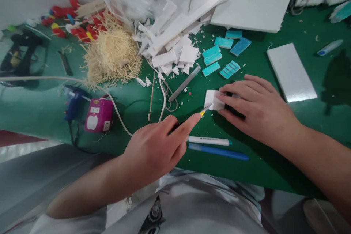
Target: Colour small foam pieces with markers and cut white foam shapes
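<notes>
My left hand [157, 144] is closed around a craft knife [202, 113], of which only the yellow front and the thin blade show. The blade tip touches a small white foam piece [210, 96] lying on the table. From the right, my right hand [255, 106] holds that piece, its fingertips resting on the top and at the edges, so its right part is hidden. Just below the knife lie a white marker [210, 140] with a teal end and a blue pen [219, 151]. Several blue and turquoise painted foam pieces [212, 55] are scattered beyond my right hand.
White foam scraps [175, 49] pile up at the back beside shredded straw [113, 53]. A grey pen [185, 83] lies near a white cable [117, 111]. On the left are a purple power socket [98, 115] and a blue glue gun [73, 102]. A white block [292, 72] lies right.
</notes>
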